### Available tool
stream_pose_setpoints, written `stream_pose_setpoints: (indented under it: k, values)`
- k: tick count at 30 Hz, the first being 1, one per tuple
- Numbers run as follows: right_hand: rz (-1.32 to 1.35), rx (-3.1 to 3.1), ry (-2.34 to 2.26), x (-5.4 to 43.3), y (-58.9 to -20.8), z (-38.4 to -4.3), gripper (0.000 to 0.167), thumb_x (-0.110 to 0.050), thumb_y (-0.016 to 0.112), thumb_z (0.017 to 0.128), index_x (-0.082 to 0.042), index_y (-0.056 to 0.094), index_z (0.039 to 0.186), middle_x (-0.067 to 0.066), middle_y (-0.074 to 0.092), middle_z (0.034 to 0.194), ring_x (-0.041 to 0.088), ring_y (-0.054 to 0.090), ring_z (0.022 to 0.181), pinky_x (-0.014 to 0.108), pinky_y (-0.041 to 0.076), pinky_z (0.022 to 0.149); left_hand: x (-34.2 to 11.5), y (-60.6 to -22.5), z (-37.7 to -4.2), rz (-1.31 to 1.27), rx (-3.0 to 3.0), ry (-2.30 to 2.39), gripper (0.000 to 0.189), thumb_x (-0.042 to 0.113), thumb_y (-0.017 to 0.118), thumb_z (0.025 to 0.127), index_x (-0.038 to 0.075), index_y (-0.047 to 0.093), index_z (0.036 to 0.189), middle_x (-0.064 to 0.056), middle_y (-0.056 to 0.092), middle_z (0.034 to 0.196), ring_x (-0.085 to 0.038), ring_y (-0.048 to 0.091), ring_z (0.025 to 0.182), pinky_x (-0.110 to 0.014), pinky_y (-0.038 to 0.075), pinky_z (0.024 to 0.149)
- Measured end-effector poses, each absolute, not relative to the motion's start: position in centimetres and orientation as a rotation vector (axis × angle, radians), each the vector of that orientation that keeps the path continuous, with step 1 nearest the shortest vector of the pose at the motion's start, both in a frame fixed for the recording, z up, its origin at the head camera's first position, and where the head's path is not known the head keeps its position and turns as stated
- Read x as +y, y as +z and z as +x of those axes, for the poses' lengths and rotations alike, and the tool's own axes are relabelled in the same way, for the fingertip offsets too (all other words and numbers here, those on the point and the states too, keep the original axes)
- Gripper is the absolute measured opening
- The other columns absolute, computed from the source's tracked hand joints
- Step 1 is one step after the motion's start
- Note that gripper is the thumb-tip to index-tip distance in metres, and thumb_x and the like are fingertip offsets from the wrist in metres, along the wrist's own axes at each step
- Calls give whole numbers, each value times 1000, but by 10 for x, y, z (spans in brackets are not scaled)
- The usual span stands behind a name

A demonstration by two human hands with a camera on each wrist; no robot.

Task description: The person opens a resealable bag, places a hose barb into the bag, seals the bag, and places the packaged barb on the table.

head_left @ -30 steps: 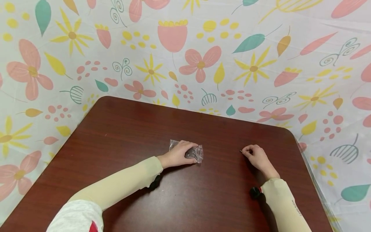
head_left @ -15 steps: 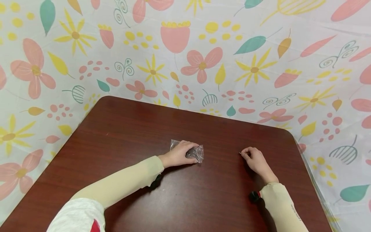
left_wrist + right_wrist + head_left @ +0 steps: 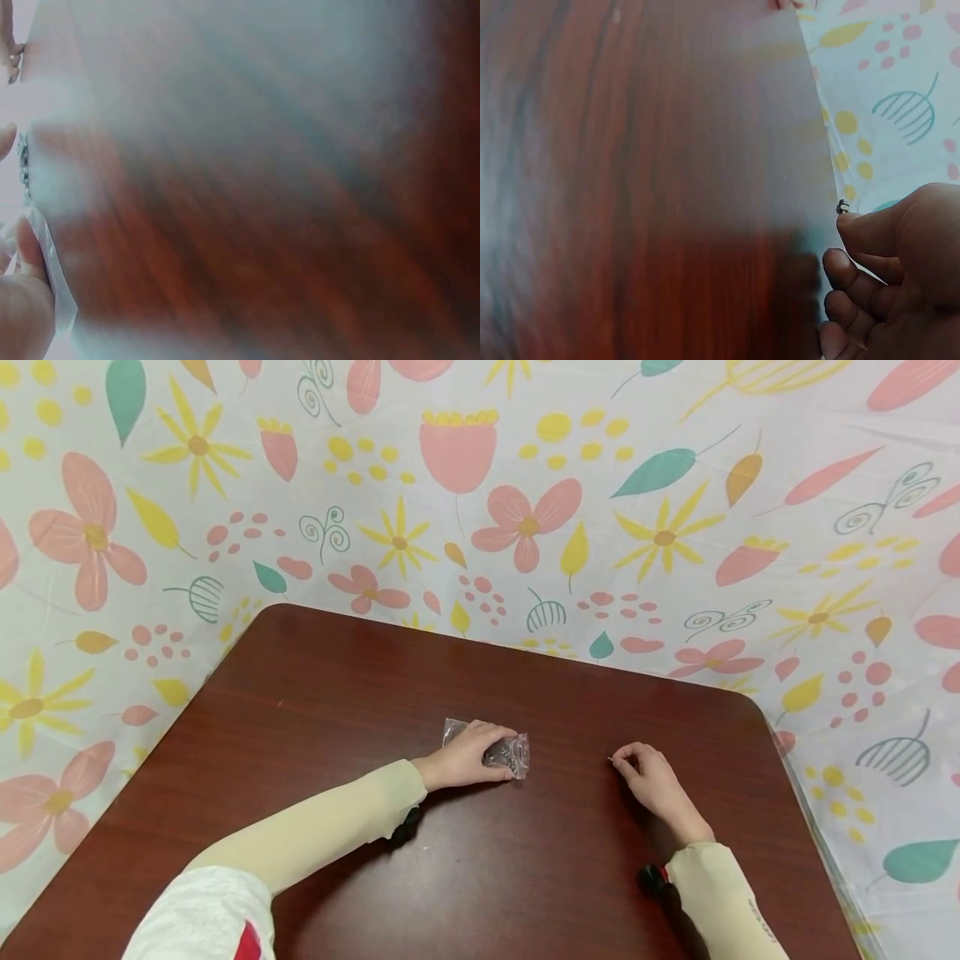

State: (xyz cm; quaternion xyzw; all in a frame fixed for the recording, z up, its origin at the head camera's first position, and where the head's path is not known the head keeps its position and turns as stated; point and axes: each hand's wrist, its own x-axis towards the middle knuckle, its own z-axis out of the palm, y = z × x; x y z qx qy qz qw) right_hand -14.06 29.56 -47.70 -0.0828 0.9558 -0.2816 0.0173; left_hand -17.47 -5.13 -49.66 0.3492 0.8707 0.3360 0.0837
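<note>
My left hand (image 3: 467,758) rests over a small clear plastic bag (image 3: 521,755) on the table, thumb and fingers around its sides. Small dark metal pieces (image 3: 24,169) show inside the bag in the left wrist view. Further right, my right hand (image 3: 654,781) pinches a tiny metal piece (image 3: 843,207) between thumb and forefinger, held just above the tabletop. It has a dark and a silvery part, like a small screw; its exact kind is too small to read. The other fingers of this hand curl in below the thumb.
The dark reddish-brown wooden table (image 3: 360,677) has rounded far corners. A white cloth (image 3: 315,485) printed with flowers and leaves hangs behind and beside it. Tiny pale specks (image 3: 426,848) lie on the tabletop near the front.
My right hand has moved a little to the left and nearer to me, still pinching the small metal piece. The left hand and the bag stay in place.
</note>
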Motion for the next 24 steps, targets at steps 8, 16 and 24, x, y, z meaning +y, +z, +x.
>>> stream_pose_setpoints:
  k: [8,16,24]
  values:
    - [-301,2947,-905,281,-476,-138,7,-7,64,103,-3,69,103,16,65,105,27,55,91,45,46,83,-51,-497,-174,1046,2595,1014,65,33,78,94,7,54,148,-12,59,146,-31,53,132,-45,40,113]
    - [-309,2909,-945,270,-477,-137,5,-7,64,103,-5,69,103,13,65,106,24,54,89,42,46,82,-50,-498,-175,1029,2604,980,64,33,78,94,9,54,149,-11,59,147,-30,52,133,-44,40,113]
    - [-316,2894,-968,253,-475,-137,4,-10,65,103,-7,68,103,11,65,108,28,55,97,46,45,86,-49,-496,-174,1046,2605,990,64,31,78,94,8,54,149,-11,60,145,-30,53,133,-44,39,114]
